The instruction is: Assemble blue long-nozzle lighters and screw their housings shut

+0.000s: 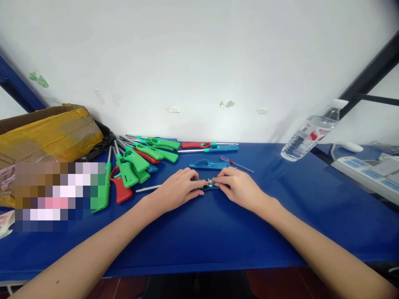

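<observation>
On the blue table, my left hand is closed on an opened long-necked lighter, its metal tube pointing left from under my palm. The fingers of my right hand pinch at small metallic parts inside the lighter's body, and these parts are too small to make out. Both hands meet there and cover most of the body. Just beyond them lies a loose blue half-shell of a lighter handle. A screwdriver with a clear, reddish-purple handle rests beside that shell, its tip pointing right.
Several green and red lighters are piled at the left. Red and blue lighters lie near the wall. A yellow-taped cardboard box stands far left. At right are a water bottle and a white power strip.
</observation>
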### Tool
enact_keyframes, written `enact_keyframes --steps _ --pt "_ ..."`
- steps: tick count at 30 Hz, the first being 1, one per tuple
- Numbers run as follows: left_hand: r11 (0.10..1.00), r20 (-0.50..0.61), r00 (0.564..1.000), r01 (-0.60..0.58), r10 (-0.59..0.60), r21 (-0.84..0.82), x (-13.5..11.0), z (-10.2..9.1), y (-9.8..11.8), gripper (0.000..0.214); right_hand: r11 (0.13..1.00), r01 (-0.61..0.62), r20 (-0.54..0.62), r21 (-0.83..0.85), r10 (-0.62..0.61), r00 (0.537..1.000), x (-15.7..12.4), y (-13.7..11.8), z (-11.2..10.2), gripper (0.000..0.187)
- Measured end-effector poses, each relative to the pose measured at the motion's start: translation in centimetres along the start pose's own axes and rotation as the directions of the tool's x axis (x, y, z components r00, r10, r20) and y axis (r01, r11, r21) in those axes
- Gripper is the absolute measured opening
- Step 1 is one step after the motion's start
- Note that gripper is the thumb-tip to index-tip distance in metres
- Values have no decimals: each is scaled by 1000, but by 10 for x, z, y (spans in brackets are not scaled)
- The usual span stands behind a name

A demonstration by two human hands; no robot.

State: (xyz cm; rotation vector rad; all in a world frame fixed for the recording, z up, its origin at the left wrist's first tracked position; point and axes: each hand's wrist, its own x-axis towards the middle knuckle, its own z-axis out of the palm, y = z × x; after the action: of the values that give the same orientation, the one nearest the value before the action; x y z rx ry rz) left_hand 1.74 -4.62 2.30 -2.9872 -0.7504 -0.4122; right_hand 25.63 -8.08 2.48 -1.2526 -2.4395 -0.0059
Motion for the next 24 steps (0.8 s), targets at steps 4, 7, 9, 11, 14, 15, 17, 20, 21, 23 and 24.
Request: enact_keyframes --steps 4,7,9,11,14,15,17,20,21,23,24 --pt "1000 -4 1000 -1 1 -5 -1 0 0 32 998 17 22 63 -18 1000 2 3 -6 24" --pt "1000 -18 1000 0 0 -10 -1 1 -1 31 990 63 40 124 -69 997 3 12 -16 26" --pt "1000 -25 1000 1 -2 -15 -1 1 -2 30 991 61 0 119 -61 998 3 19 -23 30" --pt "1000 -27 1000 -1 0 -18 -1 1 -2 29 991 58 -11 119 -57 998 2 22 -29 31" --pt "1000 -31 1000 -6 6 -13 -1 1 -2 30 989 66 68 131 -75 995 2 22 -35 30" --pt "1000 -30 1000 -5 5 -12 -1 1 -2 30 989 65 102 132 -78 992 2 21 -36 29" --pt "1000 -23 1000 -1 1 -16 -1 1 -2 30 990 55 144 129 -73 987 2 19 -35 26" --pt "1000 -20 1000 6 -7 -29 -1 1 -1 31 993 26 134 116 -41 990 2 18 -29 20" --pt "999 -24 1000 8 -8 -33 -1 1 -1 31 994 14 126 109 -28 992 2 18 -28 19" --pt "999 -34 999 11 -13 -44 -1 1 -1 32 996 -2 121 92 -9 993 2 18 -25 18" --pt "999 -34 999 14 -16 -49 -1 1 -1 32 997 -5 124 79 -4 992 2 18 -24 17"
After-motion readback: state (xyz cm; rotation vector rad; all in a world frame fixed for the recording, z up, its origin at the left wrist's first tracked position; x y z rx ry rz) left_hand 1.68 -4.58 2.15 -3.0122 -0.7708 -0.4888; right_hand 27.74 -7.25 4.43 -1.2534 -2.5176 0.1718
